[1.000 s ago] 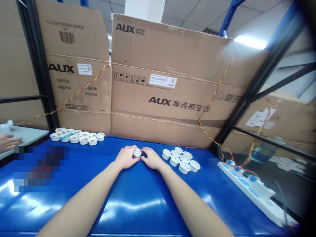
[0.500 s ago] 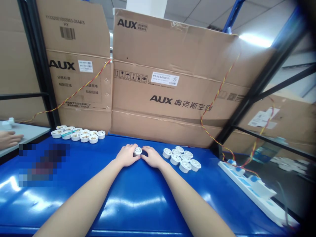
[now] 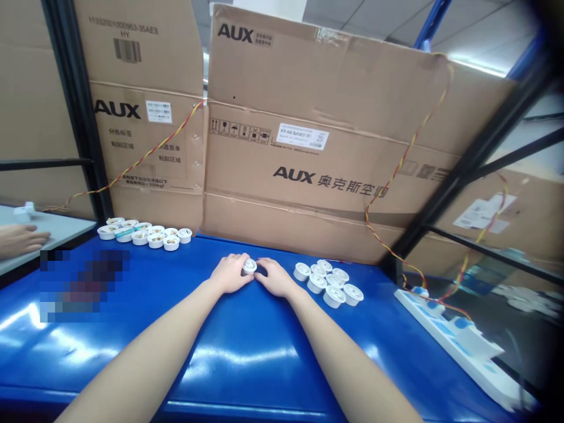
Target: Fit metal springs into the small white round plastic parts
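Right now my left hand (image 3: 230, 274) is curled around a white round cup (image 3: 249, 266), thumb in front and fingers behind. My right hand (image 3: 275, 277) sits just beside it on the other side, thumb and forefinger slightly parted and their tips next to the cup; I cannot tell whether they grip it or only rest close by. The cup is on the blue desk (image 3: 247, 335), around the middle of its width and nearer the far edge than the near one, and both my forearms reach in across the near edge.

Toward the right edge stands a close group of similar white lidded cups (image 3: 334, 296). In the far left corner, two rows of open white cups (image 3: 171, 242) hold small brownish bits, with a teal strip (image 3: 126, 233) lying over a few. A white power strip (image 3: 460, 358) runs along the right edge with plugs in it. Behind the far edge rise cardboard panels (image 3: 335, 226) printed AUX, crossed by a red-and-yellow twisted wire (image 3: 413, 138). Past the left edge, a co-worker's hand (image 3: 24, 239) lies over a pale tabletop (image 3: 66, 224).
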Demonstrator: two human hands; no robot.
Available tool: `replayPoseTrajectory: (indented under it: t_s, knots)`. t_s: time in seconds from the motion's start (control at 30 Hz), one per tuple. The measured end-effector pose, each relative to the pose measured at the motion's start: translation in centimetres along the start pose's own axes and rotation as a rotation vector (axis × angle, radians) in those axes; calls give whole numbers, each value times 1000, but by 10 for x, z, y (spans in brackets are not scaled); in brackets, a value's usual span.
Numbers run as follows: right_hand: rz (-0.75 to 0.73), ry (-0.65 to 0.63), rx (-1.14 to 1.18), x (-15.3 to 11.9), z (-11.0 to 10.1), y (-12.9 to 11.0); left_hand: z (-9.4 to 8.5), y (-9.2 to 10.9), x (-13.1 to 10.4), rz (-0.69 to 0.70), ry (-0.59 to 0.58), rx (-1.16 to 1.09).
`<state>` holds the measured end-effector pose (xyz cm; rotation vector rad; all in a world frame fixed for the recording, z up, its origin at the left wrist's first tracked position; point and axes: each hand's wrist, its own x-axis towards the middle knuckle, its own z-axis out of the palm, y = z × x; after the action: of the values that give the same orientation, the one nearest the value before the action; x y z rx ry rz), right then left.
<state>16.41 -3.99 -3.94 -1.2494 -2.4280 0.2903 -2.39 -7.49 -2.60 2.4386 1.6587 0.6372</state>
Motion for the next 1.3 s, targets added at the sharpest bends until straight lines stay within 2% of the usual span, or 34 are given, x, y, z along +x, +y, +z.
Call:
replayPoseTrajectory:
  t_s: [0.6,1.3]
  knots:
    - [-1,-3,2,-1,-2,-3,0,0,0,-5,-18,12]
    - [-18,3,6,1,1,1,3,0,-1,32,19,-3]
